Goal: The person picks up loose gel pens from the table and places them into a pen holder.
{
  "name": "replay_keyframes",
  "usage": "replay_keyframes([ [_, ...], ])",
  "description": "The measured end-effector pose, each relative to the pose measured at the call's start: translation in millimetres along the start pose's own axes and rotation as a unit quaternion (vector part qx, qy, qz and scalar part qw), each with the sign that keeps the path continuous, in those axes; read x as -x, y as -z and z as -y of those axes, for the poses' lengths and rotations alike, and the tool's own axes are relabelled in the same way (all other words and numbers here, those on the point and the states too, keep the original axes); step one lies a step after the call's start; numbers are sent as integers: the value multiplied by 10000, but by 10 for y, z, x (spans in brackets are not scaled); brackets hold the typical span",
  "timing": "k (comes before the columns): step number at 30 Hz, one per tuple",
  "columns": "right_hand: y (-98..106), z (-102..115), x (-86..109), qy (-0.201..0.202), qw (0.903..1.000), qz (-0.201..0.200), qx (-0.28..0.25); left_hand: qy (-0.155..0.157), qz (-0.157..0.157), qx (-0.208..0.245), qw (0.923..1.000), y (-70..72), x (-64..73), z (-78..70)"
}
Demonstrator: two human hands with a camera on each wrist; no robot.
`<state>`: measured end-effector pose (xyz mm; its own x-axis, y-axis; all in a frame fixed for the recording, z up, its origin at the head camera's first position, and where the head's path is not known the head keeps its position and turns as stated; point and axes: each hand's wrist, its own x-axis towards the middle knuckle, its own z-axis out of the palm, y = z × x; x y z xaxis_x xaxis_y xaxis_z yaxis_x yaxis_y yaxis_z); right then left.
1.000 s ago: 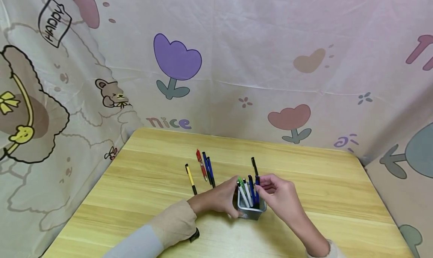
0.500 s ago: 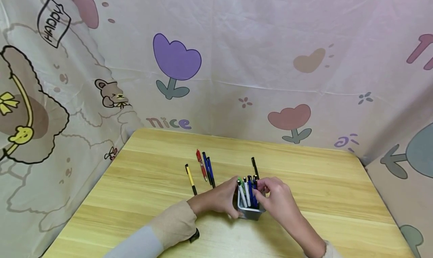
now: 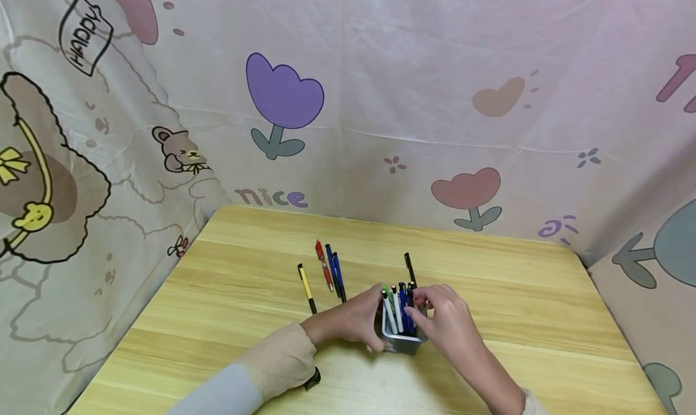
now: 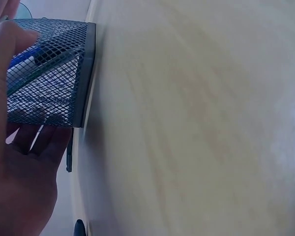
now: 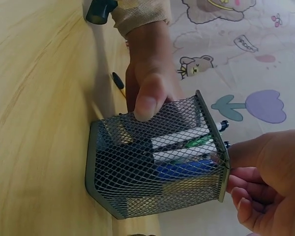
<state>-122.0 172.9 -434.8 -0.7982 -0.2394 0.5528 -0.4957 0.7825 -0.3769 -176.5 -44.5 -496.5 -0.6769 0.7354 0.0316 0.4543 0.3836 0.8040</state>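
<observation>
A metal mesh pen holder (image 3: 401,344) stands upright on the table, with white pens (image 3: 389,312), a green pen (image 5: 199,141) and blue pens (image 3: 403,306) in it. My left hand (image 3: 356,319) grips the holder from its left side, thumb on the near wall and fingers round the far side, as the left wrist view shows. My right hand (image 3: 448,318) is at the holder's right rim, its thumb and forefinger pinching the upper end of a blue pen. In the right wrist view, the rim and pens partly hide those fingertips.
Left of the holder lie a yellow-and-black pen (image 3: 307,288), a red pen (image 3: 324,267) and two blue pens (image 3: 339,276). Behind the holder is a black pen (image 3: 409,269). A black object (image 3: 312,379) shows partly under the left sleeve. Printed cloth (image 3: 380,101) hangs behind the table.
My right hand has shifted slightly left and down, bringing the blue pen closer to the others in the holder. In the last half second it has hardly moved. My left hand stays put.
</observation>
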Motion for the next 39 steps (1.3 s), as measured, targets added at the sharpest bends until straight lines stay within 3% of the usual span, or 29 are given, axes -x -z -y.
replay_keyframes([
  [9,58,-116,-109,-364,9953,-94,-893,-115,46,-65,9999,11,0,-18],
  [14,35,-250,-242,-785,9906,-3,-1117,-65,84,-127,9999,14,6,-18],
  [24,-172,-511,-591,-1484,9816,763,-933,30,55,-195,9998,19,9,-2],
  [32,-423,-780,-758,-1965,9667,1557,-518,104,62,-243,9996,31,13,-24],
  [39,-624,-924,-888,-2234,9542,1987,-100,76,119,-223,9997,30,14,-37],
])
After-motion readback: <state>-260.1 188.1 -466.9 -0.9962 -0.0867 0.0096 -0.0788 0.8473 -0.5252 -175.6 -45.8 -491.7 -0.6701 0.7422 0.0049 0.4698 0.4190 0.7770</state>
